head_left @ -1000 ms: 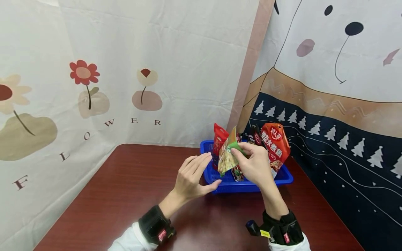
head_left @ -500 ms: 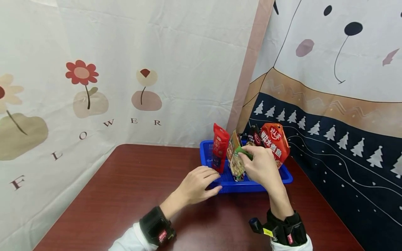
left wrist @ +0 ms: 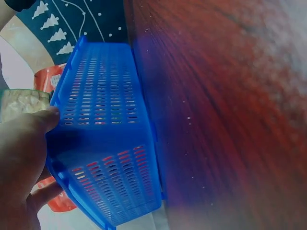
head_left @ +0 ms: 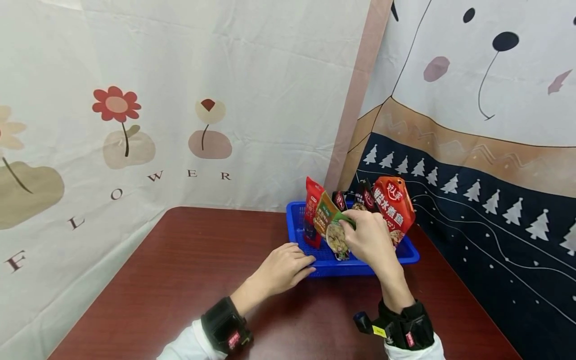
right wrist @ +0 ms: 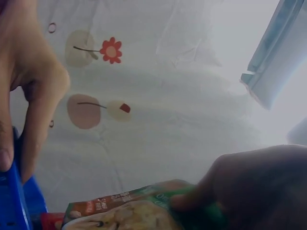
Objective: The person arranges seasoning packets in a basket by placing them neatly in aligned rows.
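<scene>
- Right grip [head_left: 370, 239] pinches the green packet [head_left: 330, 226] upright inside the blue basket [head_left: 407, 254], beside the red packet [head_left: 312, 206].
- Left grip [head_left: 284, 266], fingers relaxed, rests against the basket's front wall on the counter [head_left: 189, 270].
- Judged step: seating the packet; next calls for letting go without toppling neighbours.

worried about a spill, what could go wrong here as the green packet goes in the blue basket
The right hand pinches only the green packet by its top edge, so it may swing into the tall red pouch and tip it. The orange pouch stands crowded beside it. The left hand merely rests on the blue basket, which could slide.
</scene>
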Demonstrator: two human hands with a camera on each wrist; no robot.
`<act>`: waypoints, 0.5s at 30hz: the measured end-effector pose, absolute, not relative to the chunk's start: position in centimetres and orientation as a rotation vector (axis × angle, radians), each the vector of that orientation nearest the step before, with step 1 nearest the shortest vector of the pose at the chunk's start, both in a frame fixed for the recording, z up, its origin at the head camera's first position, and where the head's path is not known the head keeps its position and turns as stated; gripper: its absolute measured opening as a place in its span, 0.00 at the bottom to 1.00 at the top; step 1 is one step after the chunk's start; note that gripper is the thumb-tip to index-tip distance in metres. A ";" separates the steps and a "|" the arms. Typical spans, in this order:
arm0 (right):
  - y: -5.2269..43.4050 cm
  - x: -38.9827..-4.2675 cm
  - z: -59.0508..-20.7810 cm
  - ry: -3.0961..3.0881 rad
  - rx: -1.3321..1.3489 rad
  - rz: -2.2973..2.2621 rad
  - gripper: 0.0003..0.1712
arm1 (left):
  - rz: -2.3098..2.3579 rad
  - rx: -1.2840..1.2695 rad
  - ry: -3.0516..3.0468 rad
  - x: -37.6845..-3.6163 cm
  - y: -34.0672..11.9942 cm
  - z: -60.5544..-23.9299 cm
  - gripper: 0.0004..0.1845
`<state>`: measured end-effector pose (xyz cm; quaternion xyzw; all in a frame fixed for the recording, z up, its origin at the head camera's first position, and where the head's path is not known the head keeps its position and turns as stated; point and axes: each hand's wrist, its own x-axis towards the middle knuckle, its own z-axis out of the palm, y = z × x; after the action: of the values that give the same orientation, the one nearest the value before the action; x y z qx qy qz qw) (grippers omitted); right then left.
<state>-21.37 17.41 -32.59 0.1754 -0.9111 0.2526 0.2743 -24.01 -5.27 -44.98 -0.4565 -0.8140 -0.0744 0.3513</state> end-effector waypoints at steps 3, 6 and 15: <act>17.0 -21.9 -33.2 -2.460 0.475 0.663 0.08 | -0.182 -1.182 -2.108 -23.8 -5.2 -45.0 0.11; 16.6 -22.5 -33.7 -2.493 0.496 0.688 0.09 | -0.168 -1.183 -2.115 -23.6 -5.1 -44.9 0.11; 15.6 -24.5 -35.6 -2.643 0.497 0.808 0.09 | -0.151 -1.178 -2.115 -23.4 -5.0 -44.9 0.11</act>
<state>-24.47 15.60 -35.61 0.1747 -0.9281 0.2838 0.1661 -23.38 -5.03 -44.87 -0.4549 -0.8167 -0.0581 0.3503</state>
